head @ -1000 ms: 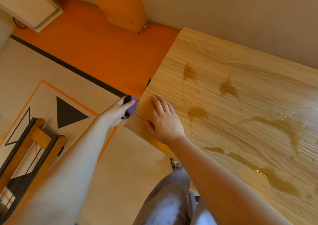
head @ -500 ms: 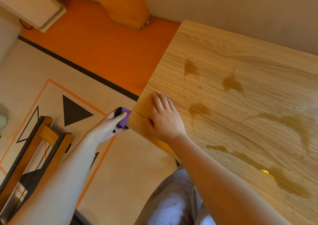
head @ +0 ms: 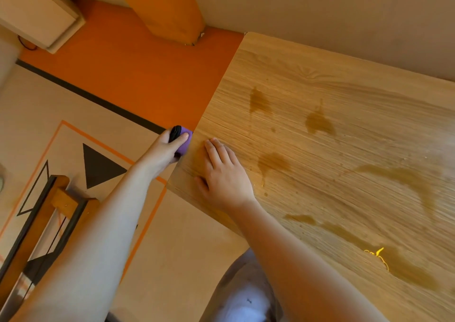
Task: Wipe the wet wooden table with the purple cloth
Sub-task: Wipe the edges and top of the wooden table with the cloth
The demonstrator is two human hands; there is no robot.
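Observation:
The wooden table [head: 344,80] fills the right side and carries several dark wet patches, one [head: 272,163] just right of my right hand. My right hand [head: 225,176] lies flat, palm down, on the table's near left corner with nothing in it. My left hand [head: 166,150] is off the table, against its left edge, closed around the bunched purple cloth [head: 185,142]. A black part of the cloth sticks out above my thumb.
Left of the table is an orange floor area [head: 138,75] and a beige mat with a black triangle [head: 99,166]. A wooden frame [head: 46,213] stands at the lower left. A beige wall runs behind the table. My legs show below the table edge.
My left hand with the cloth dipped down along the table's left edge half a second ago and has come back up against it. My right hand stayed flat on the corner.

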